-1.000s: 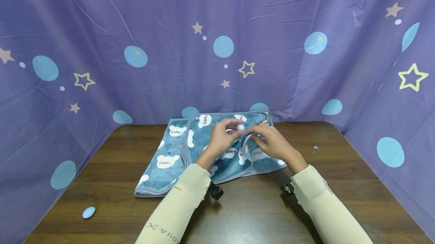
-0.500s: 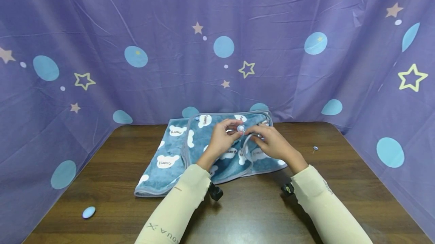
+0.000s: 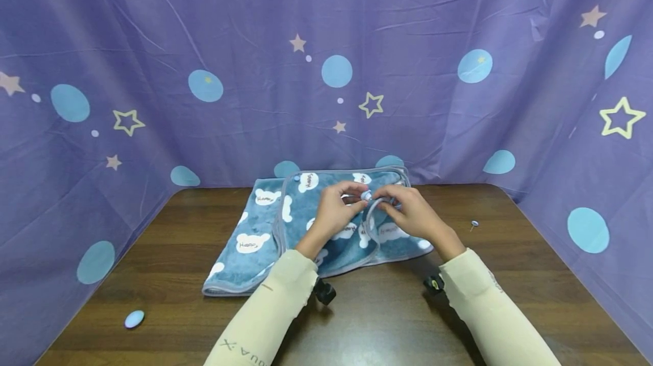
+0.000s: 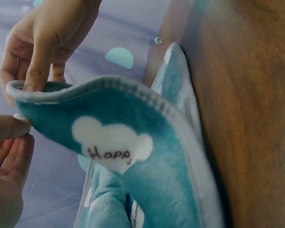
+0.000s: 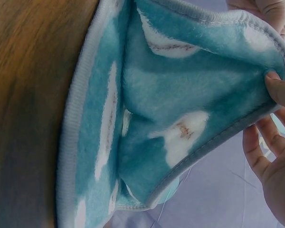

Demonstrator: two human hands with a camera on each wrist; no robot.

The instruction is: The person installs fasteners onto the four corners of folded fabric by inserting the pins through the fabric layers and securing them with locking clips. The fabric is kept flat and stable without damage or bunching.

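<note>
A teal fleece blanket (image 3: 301, 213) with white bear-head prints and grey edging lies folded on the table, one corner raised. My right hand (image 3: 408, 207) grips that corner; in the right wrist view its thumb (image 5: 281, 90) presses the inner face, with the other fingers behind the edge. A small pale-blue round knob (image 3: 366, 196) sits pinched between the thumb and fingers of my left hand (image 3: 339, 207), right at the raised cloth. In the left wrist view, my left hand (image 4: 9, 175) mostly hides that knob, just below the corner.
Toward the right of the wooden table (image 3: 377, 320) lies a small pin with a round head (image 3: 474, 224). A pale-blue oval cap (image 3: 134, 319) is at the front left. Another small blue knob (image 3: 297, 178) shows on the blanket's upper left. A purple curtain (image 3: 245, 128) surrounds the back and sides.
My left hand has shifted slightly right, bringing the knob closer to the raised corner and turning it. My right hand keeps its grip, almost still.
</note>
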